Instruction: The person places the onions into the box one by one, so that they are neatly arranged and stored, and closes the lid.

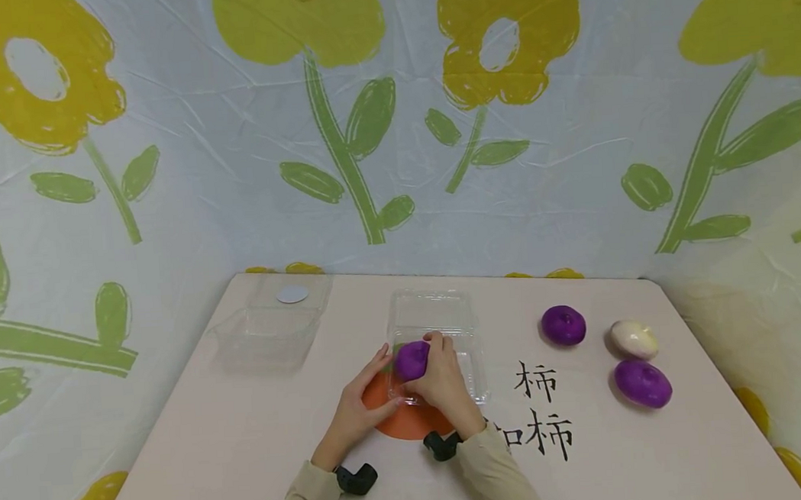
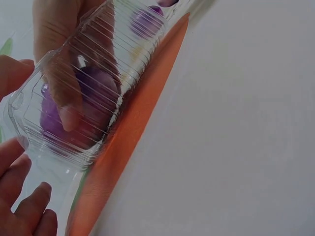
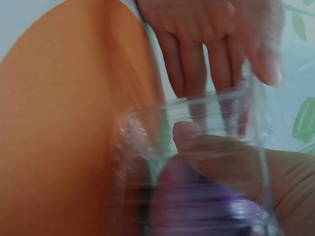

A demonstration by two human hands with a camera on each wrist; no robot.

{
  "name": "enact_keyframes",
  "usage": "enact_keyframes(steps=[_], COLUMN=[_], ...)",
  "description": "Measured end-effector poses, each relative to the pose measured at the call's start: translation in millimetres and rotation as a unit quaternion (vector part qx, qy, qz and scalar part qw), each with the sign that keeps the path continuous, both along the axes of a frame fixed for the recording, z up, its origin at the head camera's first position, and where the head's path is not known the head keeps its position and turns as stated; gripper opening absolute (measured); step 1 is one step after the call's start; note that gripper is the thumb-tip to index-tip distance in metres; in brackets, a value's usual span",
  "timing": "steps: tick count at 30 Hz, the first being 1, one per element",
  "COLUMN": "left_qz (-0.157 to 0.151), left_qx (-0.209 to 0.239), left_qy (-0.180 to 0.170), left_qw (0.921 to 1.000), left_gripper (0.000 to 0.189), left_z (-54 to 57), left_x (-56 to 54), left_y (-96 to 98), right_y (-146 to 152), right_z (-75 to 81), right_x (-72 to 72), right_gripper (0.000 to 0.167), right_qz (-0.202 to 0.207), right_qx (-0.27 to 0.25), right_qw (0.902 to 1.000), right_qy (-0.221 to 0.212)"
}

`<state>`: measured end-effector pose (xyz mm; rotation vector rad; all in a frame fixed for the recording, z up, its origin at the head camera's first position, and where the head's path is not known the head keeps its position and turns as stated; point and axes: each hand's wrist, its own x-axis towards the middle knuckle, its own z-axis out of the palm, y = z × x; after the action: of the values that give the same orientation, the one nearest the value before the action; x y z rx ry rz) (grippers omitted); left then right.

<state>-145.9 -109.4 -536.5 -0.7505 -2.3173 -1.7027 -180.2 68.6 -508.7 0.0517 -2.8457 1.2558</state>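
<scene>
A purple onion (image 1: pixel 412 361) sits in my right hand (image 1: pixel 444 373), thumb and fingers curled round it. The hand reaches into an open clear plastic box (image 1: pixel 478 364) whose lid stands folded back at the far side. Through the box's ribbed wall, the left wrist view shows the onion (image 2: pixel 98 93) and the gripping thumb. My left hand (image 1: pixel 357 412) spreads its fingers along the box's left side, with the thumb by the near corner. Straight fingers (image 3: pixel 192 64) show behind the clear wall in the right wrist view.
Two more purple onions (image 1: pixel 563 326) (image 1: pixel 643 383) and a whitish onion (image 1: pixel 634 340) lie at the right. Another clear box (image 1: pixel 265 342) stands open at the back left. An orange printed shape (image 1: pixel 411 425) and black characters (image 1: pixel 549 432) mark the tabletop. A flowered cloth (image 1: pixel 411 203) hangs behind.
</scene>
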Motion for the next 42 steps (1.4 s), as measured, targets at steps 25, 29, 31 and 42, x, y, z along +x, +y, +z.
enact_keyframes(steps=[25, 29, 31, 42], left_qz=[-0.005, -0.003, -0.003, -0.007], left_qx=[0.008, 0.005, 0.006, 0.008], left_qy=[-0.008, 0.003, 0.007, -0.004], left_qw=[0.9999, 1.0000, 1.0000, 0.9999], left_gripper=[0.065, 0.065, 0.065, 0.065], left_z=[-3.4, -3.8, -3.8, -2.6], left_x=[-0.5, -1.5, -1.8, -1.3], left_y=[-1.1, -0.9, -0.9, -0.5], right_y=[48, 64, 71, 107], right_z=[44.9, 41.4, 38.6, 44.6], right_x=[11.8, 7.4, 5.2, 9.6], right_gripper=[0.073, 0.048, 0.040, 0.022], right_qz=[0.068, 0.075, 0.075, 0.011], right_qx=[-0.115, -0.162, -0.186, -0.289], right_qw=[0.9909, 0.9796, 0.9709, 0.9123], right_qy=[0.021, 0.093, 0.130, 0.290])
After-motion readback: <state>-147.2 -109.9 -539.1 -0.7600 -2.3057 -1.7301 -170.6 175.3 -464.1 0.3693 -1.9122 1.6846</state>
